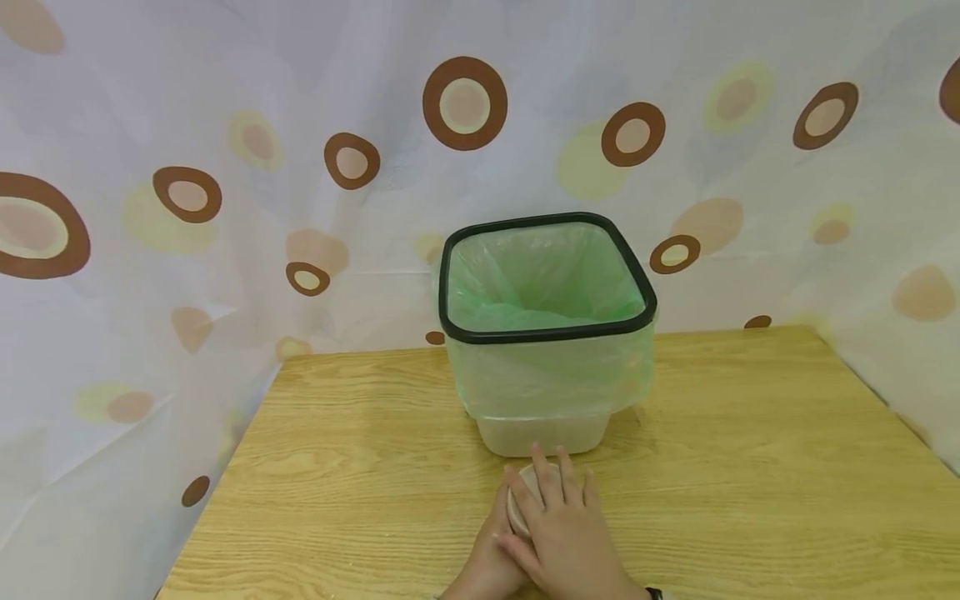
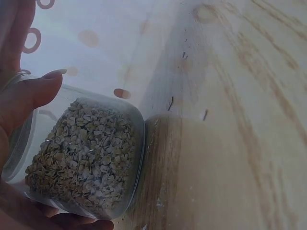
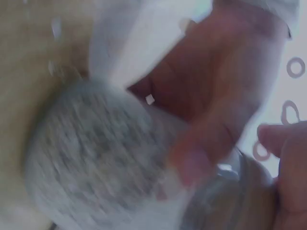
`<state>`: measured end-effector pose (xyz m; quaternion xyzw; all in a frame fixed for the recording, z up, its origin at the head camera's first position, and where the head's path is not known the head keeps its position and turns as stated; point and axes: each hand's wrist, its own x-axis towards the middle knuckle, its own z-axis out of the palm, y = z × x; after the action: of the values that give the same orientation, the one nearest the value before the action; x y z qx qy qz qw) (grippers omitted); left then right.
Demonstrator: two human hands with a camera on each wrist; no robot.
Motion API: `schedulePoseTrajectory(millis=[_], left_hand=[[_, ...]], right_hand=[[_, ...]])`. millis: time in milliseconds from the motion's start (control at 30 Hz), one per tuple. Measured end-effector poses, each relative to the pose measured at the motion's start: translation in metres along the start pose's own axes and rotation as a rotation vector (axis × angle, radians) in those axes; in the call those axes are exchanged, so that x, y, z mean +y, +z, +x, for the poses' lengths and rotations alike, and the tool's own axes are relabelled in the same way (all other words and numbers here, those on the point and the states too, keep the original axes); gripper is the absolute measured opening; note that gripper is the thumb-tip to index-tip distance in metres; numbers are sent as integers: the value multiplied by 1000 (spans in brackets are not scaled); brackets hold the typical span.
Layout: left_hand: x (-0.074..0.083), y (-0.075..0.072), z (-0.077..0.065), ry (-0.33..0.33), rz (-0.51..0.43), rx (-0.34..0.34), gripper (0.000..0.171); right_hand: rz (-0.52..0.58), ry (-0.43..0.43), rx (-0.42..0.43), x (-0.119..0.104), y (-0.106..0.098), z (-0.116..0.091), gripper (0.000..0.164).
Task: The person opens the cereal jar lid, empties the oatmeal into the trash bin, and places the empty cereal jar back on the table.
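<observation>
My left hand (image 1: 491, 554) grips a clear jar (image 2: 132, 139), its thumb (image 2: 41, 93) on one side and fingers (image 2: 81, 224) curled under the other. Grey-brown flakes (image 2: 86, 158), resembling oats, fill much of the jar, which lies tilted in the left wrist view. Over the round pale lid (image 1: 519, 517) lies my right hand (image 1: 566, 533), fingers spread and straight, tips reaching past the far rim. Blurred in the right wrist view, the jar's flake-filled body (image 3: 96, 158) shows beside the lid (image 3: 225, 201), with a right-hand finger (image 3: 292, 177) close by.
A bin (image 1: 547, 437) with a black rim and a pale green liner bag (image 1: 551, 375) stands just beyond the hands on the wooden table (image 1: 337, 475). A spotted cloth (image 1: 525, 183) hangs behind and at both sides. Small dark specks (image 2: 170, 102) show in the left wrist view.
</observation>
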<state>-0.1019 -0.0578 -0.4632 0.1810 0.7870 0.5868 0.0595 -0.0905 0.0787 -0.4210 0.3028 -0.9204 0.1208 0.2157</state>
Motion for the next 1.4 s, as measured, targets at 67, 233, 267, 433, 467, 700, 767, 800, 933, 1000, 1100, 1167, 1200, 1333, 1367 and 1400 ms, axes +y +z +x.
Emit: schedulePoseTrajectory(millis=[67, 233, 267, 433, 467, 700, 767, 800, 933, 1000, 1100, 1167, 1200, 1333, 1367, 1400], left_hand=[[1, 0, 0, 10, 38, -2, 92], [4, 3, 3, 148, 390, -33, 82], [5, 3, 4, 183, 463, -32, 79], [5, 3, 6, 237, 546, -30, 75], [5, 3, 6, 235, 535, -32, 76], [5, 3, 1, -2, 89, -59, 94], [5, 3, 0, -52, -23, -61, 97], [5, 3, -1, -78, -63, -62, 99], [4, 2, -4, -118, -152, -57, 101], [3, 2, -4, -126, -153, -62, 101], [1, 0, -5, -109, -139, -78, 103], [1, -1, -4, -101, -140, -86, 104], [1, -1, -4, -103, -157, -93, 105], [2, -3, -2, -108, -219, -107, 105], [2, -3, -2, -113, -227, -106, 104], [3, -3, -2, -118, -233, -106, 105]], right_hand=[[-65, 7, 50, -2, 5, -1, 70], [-127, -55, 214, 3, 17, -2, 68], [-126, -71, 238, 5, 18, -2, 67], [-88, -134, 282, 11, 18, -2, 61], [-75, -144, 276, 12, 18, -2, 60], [89, -192, 128, 24, 7, -3, 44], [160, -189, 64, 28, 3, -3, 44], [195, -184, 35, 29, 1, -2, 46], [280, -170, -51, 35, -5, 0, 51], [303, -176, -79, 37, -6, 2, 51], [332, -217, -96, 40, -9, 4, 48], [355, -252, -100, 42, -10, 6, 45], [369, -268, -103, 43, -11, 7, 44], [423, -312, -105, 46, -15, 11, 44], [434, -319, -102, 47, -16, 12, 45], [443, -321, -99, 48, -17, 12, 45]])
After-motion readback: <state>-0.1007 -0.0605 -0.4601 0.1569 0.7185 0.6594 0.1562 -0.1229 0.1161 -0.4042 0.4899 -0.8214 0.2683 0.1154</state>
